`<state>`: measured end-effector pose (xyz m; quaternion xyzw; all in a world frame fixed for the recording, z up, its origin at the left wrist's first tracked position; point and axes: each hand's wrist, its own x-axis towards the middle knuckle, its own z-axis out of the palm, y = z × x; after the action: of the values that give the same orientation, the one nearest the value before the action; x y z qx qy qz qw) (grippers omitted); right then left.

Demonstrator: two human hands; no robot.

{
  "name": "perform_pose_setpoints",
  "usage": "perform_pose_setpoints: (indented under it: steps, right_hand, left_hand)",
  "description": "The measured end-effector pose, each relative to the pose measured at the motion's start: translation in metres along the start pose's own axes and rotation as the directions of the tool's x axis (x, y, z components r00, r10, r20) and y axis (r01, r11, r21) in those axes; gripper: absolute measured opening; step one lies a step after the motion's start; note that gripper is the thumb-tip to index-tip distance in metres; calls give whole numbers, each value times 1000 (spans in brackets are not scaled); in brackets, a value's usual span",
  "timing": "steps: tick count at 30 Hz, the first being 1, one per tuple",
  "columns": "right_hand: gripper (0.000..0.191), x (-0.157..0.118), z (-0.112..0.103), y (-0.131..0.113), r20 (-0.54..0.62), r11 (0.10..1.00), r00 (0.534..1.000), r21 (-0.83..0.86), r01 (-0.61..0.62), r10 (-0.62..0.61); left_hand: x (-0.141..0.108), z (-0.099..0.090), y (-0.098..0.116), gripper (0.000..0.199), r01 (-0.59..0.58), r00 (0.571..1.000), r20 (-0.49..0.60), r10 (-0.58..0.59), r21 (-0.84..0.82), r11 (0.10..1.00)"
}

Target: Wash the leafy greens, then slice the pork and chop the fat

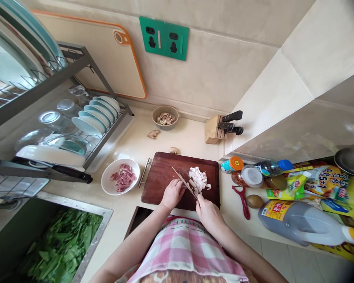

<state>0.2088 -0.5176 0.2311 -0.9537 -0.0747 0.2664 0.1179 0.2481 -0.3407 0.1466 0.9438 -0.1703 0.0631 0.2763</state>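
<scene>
My right hand (207, 210) is closed around the handle of a kitchen knife (184, 181), whose blade slants up and left over a dark brown cutting board (162, 169). My left hand (173, 193) has its fingers curled together right beside the blade; what they pinch, if anything, is hidden. To the right of the blade, whitish sliced pieces (199, 178) lie in a pile on the board, with a few more near the knife. Left of the board stands a white bowl (106, 181) of cut reddish meat (124, 177).
Behind the board are ginger pieces (153, 134), a colander (165, 126) of sliced food and a knife block (214, 129). A dish rack (106, 137) and a sink (106, 214) with leafy greens (65, 239) stand left. A red peeler (242, 200), jars and a large bottle (301, 222) crowd the right.
</scene>
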Motion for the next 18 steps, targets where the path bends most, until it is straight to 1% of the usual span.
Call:
perform_pose_setpoints:
  steps: [3,5,7,8,11,13,15,18]
  right_hand:
    - [23,-22,5,12,75,999,996,9,-38,38]
    - [24,-19,2,10,126,998,990,2,-71,70]
    - [27,1,-4,-3,148,997,986,-7,-77,77]
    - [28,17,-8,-13,134,997,988,-11,-82,83]
    - [31,63,-16,-41,51,1000,999,24,-4,3]
    - [31,76,-19,-45,17,998,999,43,45,-46]
    - [28,69,-19,-34,6,996,998,61,66,-66]
    - [25,34,-15,-6,32,997,999,63,35,-38]
  left_hand:
    - [-1,3,-1,19,-9,1000,-14,9,21,1000]
    - [-1,5,-1,18,-6,1000,-21,7,18,1000]
    - [-1,6,-1,16,-1,1000,-21,1,9,1000]
    - [0,6,-1,15,-2,1000,-16,2,5,1000]
    - [0,5,-1,16,-18,1000,8,18,-15,1000]
    - [0,3,1,17,-1,1000,-2,1,-28,1000]
    - [-2,1,2,19,38,999,-27,-39,-35,999]
    - [-3,-1,4,18,60,997,-35,-62,-40,997]
